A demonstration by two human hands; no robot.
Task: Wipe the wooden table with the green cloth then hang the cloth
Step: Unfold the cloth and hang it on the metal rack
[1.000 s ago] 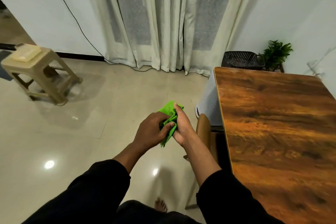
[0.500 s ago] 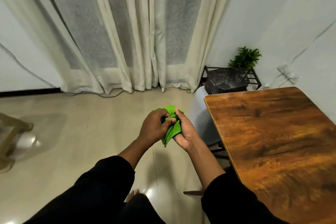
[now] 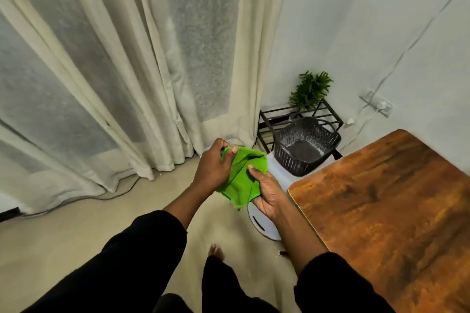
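Both hands, left hand (image 3: pixel 212 169) and right hand (image 3: pixel 267 192), clamp the green cloth (image 3: pixel 240 178) beside the wooden table (image 3: pixel 396 201) (seemingly loosely); a slack corner could slip floorward.

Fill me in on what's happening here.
A person in dark sleeves stands beside the wooden table, holding the green cloth in both hands: left hand gripping its upper edge, right hand supporting it from below. The cloth is bunched, held over the floor, not touching the table.
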